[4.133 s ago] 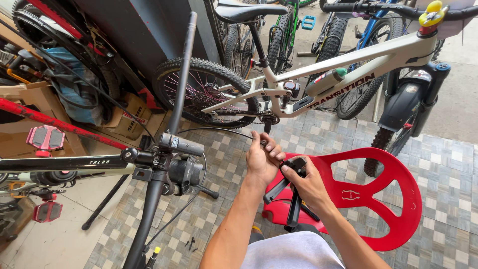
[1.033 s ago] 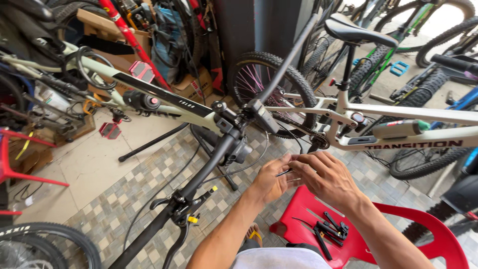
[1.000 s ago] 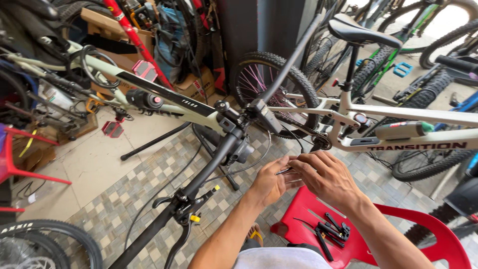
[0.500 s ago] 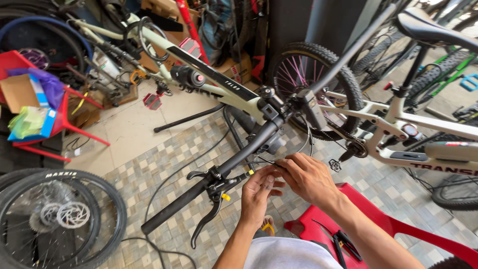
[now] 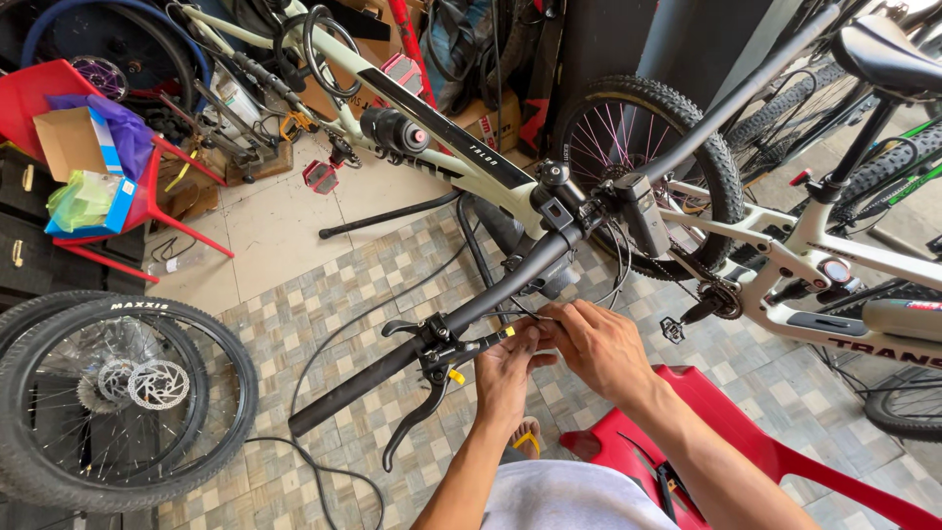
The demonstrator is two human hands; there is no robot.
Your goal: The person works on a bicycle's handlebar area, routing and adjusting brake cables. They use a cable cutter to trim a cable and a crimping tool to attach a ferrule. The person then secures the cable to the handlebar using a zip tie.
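Brake lever (image 5: 417, 417) assembly sits clamped on the black handlebar (image 5: 471, 314), lever blade hanging down. Left hand (image 5: 505, 368) has its fingertips closed round the end of the lever body where the thin cable (image 5: 525, 312) comes out, and the right hand (image 5: 601, 345) pinches that same cable right beside it. Bar belongs to a cream bike frame (image 5: 461, 147). Loose wheel (image 5: 118, 393) lies far left, red plastic chair (image 5: 746, 451) under the right forearm.

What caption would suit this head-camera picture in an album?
Both hands, left hand and right hand, meet at the brake lever under a black handlebar.
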